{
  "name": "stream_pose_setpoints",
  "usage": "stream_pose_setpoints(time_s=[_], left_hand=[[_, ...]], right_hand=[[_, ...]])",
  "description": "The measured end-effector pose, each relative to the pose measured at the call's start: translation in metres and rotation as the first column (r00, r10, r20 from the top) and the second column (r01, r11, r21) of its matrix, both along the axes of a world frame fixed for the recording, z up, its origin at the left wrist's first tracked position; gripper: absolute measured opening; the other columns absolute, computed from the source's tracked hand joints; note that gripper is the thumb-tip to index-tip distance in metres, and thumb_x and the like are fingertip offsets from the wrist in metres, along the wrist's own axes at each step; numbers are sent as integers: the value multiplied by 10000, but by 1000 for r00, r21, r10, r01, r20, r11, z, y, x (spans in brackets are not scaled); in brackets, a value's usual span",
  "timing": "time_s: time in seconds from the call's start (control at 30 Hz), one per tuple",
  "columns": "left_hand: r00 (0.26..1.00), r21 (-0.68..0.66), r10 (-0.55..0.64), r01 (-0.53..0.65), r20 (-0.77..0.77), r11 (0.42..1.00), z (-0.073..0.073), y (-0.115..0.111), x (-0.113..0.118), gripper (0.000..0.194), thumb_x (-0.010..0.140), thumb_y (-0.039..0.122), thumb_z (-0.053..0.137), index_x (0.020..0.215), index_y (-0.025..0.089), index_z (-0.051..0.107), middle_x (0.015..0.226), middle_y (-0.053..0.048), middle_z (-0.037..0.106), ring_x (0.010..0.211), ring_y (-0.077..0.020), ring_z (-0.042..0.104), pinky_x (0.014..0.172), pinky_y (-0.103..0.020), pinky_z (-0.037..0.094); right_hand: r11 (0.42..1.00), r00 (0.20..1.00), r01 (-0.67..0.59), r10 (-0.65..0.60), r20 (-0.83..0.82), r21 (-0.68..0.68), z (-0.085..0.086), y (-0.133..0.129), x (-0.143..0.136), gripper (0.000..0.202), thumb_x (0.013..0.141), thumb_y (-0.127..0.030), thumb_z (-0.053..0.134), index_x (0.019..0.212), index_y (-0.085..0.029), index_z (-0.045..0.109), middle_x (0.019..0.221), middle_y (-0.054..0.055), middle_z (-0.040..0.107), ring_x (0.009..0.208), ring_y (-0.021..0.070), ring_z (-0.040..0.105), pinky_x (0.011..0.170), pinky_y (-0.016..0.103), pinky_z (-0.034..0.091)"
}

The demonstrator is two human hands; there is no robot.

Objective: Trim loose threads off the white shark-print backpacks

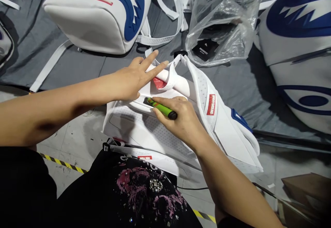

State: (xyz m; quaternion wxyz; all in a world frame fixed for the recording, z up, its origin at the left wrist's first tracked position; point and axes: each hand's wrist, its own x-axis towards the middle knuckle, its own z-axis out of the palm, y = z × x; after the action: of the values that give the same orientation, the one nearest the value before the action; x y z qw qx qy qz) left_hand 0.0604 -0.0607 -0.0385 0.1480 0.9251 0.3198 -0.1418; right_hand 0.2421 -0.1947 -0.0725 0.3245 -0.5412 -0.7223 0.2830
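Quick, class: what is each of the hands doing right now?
Left hand: open, fingers spread, flat on the white backpack.
Right hand: closed around a green lighter-like tool, its tip at the backpack.

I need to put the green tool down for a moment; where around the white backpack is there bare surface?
Bare grey cloth lies between the left hand and the white-and-blue shark-mouth bag. More shows right of the white mesh backpack, below the clear plastic bag. It is crowded under the right hand holding the green pen-shaped tool.
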Motion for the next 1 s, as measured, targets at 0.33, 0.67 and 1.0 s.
stream_pose_setpoints(time_s=[0.33, 0.67, 1.0], left_hand=[[999, 32, 3, -1, -50, 999, 2, -3, 2, 1136, 776, 207, 660, 1596, 382, -106, 1700, -61, -113, 1425, -404, 291, 1050, -483, 470], [997, 57, -20, 24, -75, 998, 9, -5, 1, 1105, 784, 72, 599, 1610, 349, -81, 1707, -106, -54, 1401, -396, 354, 1015, -468, 492], [994, 66, 11, -18, 108, 998, -9, -8, -7, 1049, 748, 29, 554, 1626, 340, 71, 1709, -112, 78, 1430, -426, 369, 1040, -539, 482]], right_hand=[[999, 999, -18, 17, -36, -27, 1, 6, -14, 269, 918, -290, 619, 1122, -187, 761, 1009, 63, 798, 830, 211, 733, 844, 390, 518], [997, 998, 62, -61, 27, -50, 2, 4, -27, 270, 908, -277, 602, 1099, -164, 756, 956, 81, 796, 862, 260, 737, 854, 438, 497], [849, 875, 400, -466, 135, 345, 52, 31, 67, 270, 880, -146, 445, 1042, -163, 661, 1101, 96, 739, 1056, 211, 678, 1026, 381, 458]])
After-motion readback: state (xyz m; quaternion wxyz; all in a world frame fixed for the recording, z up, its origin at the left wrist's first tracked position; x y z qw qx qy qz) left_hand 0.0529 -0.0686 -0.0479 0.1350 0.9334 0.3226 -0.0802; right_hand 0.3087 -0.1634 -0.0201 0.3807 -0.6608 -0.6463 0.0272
